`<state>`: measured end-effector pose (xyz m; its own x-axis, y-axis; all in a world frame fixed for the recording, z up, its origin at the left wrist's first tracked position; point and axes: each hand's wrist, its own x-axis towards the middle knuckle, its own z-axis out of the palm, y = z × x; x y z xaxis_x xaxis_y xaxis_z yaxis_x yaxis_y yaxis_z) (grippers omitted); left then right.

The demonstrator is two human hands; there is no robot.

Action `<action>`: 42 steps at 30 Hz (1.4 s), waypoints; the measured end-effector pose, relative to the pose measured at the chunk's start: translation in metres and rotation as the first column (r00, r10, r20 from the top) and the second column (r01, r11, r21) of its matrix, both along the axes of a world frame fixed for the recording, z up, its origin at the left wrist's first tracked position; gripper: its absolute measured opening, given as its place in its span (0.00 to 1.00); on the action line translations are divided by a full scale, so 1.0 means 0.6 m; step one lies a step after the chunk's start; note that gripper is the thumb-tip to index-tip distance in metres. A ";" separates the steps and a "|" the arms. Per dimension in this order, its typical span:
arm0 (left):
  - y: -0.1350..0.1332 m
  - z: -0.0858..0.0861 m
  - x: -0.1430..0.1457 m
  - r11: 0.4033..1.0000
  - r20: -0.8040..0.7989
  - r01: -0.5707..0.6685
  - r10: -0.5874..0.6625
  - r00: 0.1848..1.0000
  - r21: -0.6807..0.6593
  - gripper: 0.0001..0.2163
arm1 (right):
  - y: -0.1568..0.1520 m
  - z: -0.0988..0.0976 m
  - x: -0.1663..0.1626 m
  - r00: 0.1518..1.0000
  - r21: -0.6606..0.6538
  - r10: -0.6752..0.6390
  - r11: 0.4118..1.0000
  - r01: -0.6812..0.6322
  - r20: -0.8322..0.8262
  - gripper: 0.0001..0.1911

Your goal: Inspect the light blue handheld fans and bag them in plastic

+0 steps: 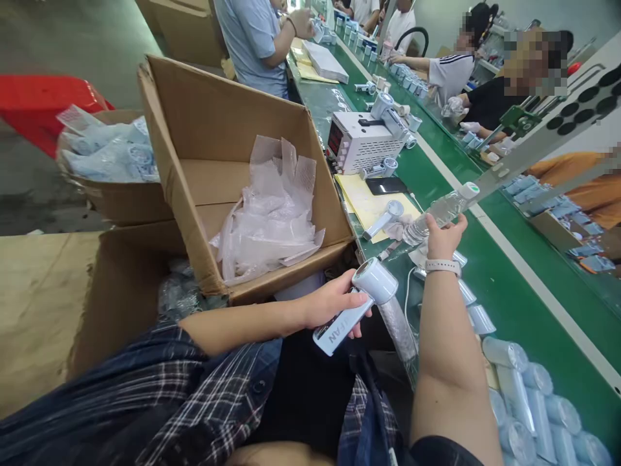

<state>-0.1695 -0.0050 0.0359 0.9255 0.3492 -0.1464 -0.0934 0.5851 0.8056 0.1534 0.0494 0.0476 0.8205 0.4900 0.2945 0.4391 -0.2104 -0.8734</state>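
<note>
My left hand (339, 301) is wrapped round the handle of a light-blue handheld fan (376, 279), held over my lap with its round head up and to the right. Lettering ending in "FAN" shows on the handle. My right hand (444, 238), with a pale band at the wrist, reaches over the green bench and grips a clear plastic bottle (440, 210) with a white cap. The bottle is tilted, and part of the grip is hidden. Another handheld fan (385, 219) lies on yellow paper close to the bottle.
An open cardboard box (242, 149) holding bubble-wrap bags (272, 220) stands at my left. On the bench are a power supply (366, 141), a phone (387, 186) and rows of wrapped fans (528, 395). Several people work along the line; a metal post (538, 139) slants across at right.
</note>
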 end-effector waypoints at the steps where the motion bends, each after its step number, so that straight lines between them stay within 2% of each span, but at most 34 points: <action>1: 0.004 -0.006 -0.003 1.000 -0.006 -0.006 0.006 1.000 -0.002 0.31 | -0.004 0.002 -0.003 1.000 0.021 0.003 1.000 -0.004 0.009 0.50; 5: 0.017 -0.034 -0.007 1.000 -0.049 -0.004 0.004 0.999 -0.012 0.28 | -0.071 0.025 -0.034 0.989 0.173 0.073 0.980 -0.095 0.128 0.42; 7: 0.019 -0.045 -0.001 1.000 -0.061 -0.003 0.002 0.998 -0.023 0.27 | -0.118 0.032 -0.061 0.984 0.237 0.156 0.956 -0.172 0.082 0.41; 10: 0.015 -0.053 0.013 0.996 -0.032 -0.062 0.060 0.998 -0.066 0.26 | -0.181 0.023 -0.105 0.938 0.229 0.245 0.955 -0.189 -0.245 0.39; 12: 0.011 -0.053 0.021 0.987 0.005 -0.121 0.122 0.992 -0.102 0.25 | -0.210 0.007 -0.130 0.835 0.126 0.241 0.970 -0.205 -0.494 0.37; 14: 0.008 -0.051 0.026 0.978 0.036 -0.161 0.167 0.985 -0.131 0.24 | -0.229 -0.009 -0.148 0.727 0.018 0.225 0.960 -0.281 -0.649 0.38; 17: 0.007 -0.047 0.025 0.976 0.047 -0.173 0.180 0.983 -0.132 0.23 | -0.241 -0.023 -0.164 0.645 0.012 0.235 0.944 -0.330 -0.728 0.41; 21: 0.007 -0.047 0.016 0.984 -0.016 -0.142 0.141 0.990 -0.105 0.23 | -0.238 -0.024 -0.173 0.615 0.095 0.257 0.954 -0.284 -0.746 0.38; 27: -0.001 -0.057 0.008 0.987 -0.065 -0.138 0.133 0.989 -0.087 0.26 | -0.247 -0.030 -0.178 0.568 0.111 0.269 0.948 -0.298 -0.778 0.39; 34: -0.005 -0.062 0.012 0.987 -0.065 -0.123 0.117 0.991 -0.107 0.24 | -0.270 -0.039 -0.176 0.480 0.159 0.245 0.964 -0.213 -0.842 0.36; 38: -0.010 -0.065 0.016 0.989 -0.043 -0.070 0.065 0.997 -0.128 0.23 | -0.266 -0.047 -0.195 0.445 0.163 0.269 0.951 -0.263 -0.854 0.37; 40: -0.010 -0.066 0.016 0.990 -0.037 -0.062 0.058 0.998 -0.129 0.23 | -0.261 -0.045 -0.197 0.449 0.155 0.275 0.946 -0.286 -0.850 0.37; 42: -0.008 -0.067 0.014 0.990 -0.037 -0.074 0.069 0.997 -0.123 0.23 | -0.249 -0.032 -0.187 0.547 0.149 0.281 0.950 -0.274 -0.789 0.34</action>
<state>-0.1611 -0.0097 -0.0043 0.8928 0.3916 -0.2226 -0.1131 0.6733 0.7307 0.0411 -0.0998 0.0285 0.5474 0.7359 -0.3986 -0.3932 -0.1943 -0.8987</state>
